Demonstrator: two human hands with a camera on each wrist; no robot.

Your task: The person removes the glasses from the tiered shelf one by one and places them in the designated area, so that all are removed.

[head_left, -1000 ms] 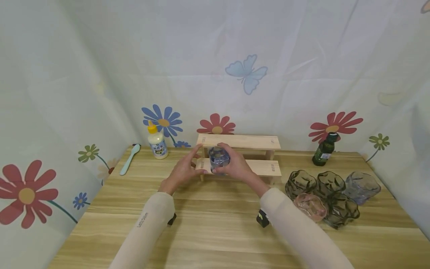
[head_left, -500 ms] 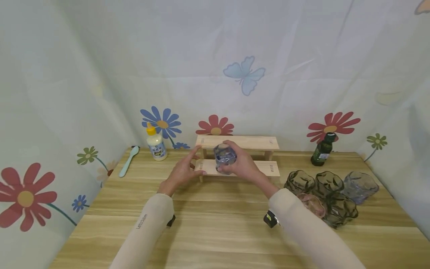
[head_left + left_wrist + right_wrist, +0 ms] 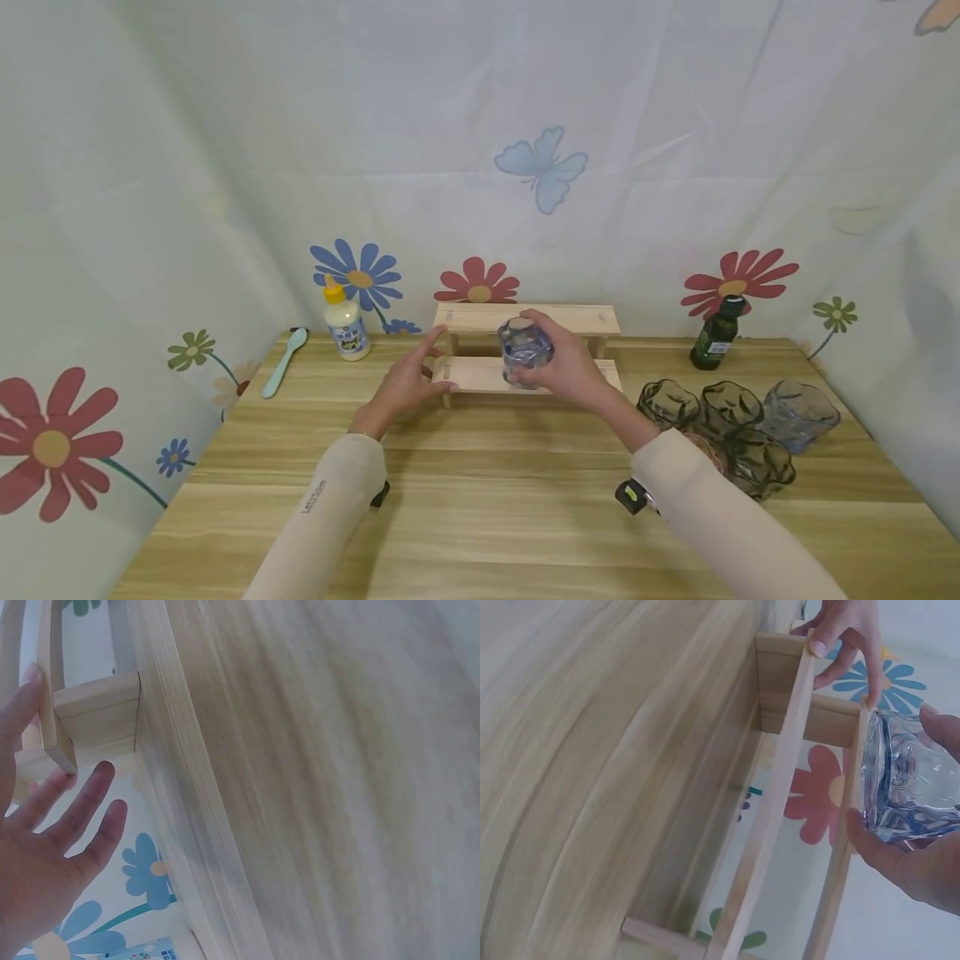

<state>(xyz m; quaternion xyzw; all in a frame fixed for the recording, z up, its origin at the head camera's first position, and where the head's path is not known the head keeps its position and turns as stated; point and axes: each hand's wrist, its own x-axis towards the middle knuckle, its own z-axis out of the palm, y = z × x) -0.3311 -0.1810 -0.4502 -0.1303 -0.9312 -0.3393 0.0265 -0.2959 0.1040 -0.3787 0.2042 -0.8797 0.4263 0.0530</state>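
Note:
My right hand (image 3: 573, 367) holds a clear bluish drinking glass (image 3: 527, 354) with faceted sides, thumb low on it and fingers round its far side. In the head view the glass overlaps the lower board and the front edge of the upper board of a two-tier wooden rack (image 3: 472, 375). From the right wrist view, the glass (image 3: 911, 776) is close to the upper board's edge. My left hand (image 3: 405, 383) grips the rack's left end, thumb on the lower board and index finger up at the upper one. Its other fingers (image 3: 94, 795) spread beside the rack's side panel (image 3: 97, 705).
To the right stand several wavy dark glasses (image 3: 731, 408), a bluish glass (image 3: 801, 415) and a pink one (image 3: 705, 450) mostly behind the right sleeve. A green bottle (image 3: 716, 333) stands behind them. At left are a yellow-capped squeeze bottle (image 3: 347, 325) and a mint spoon (image 3: 285, 362).
My right hand has carried the glass rightward along the rack, from near its left end to about its middle. The left hand keeps its place at the rack's left end.

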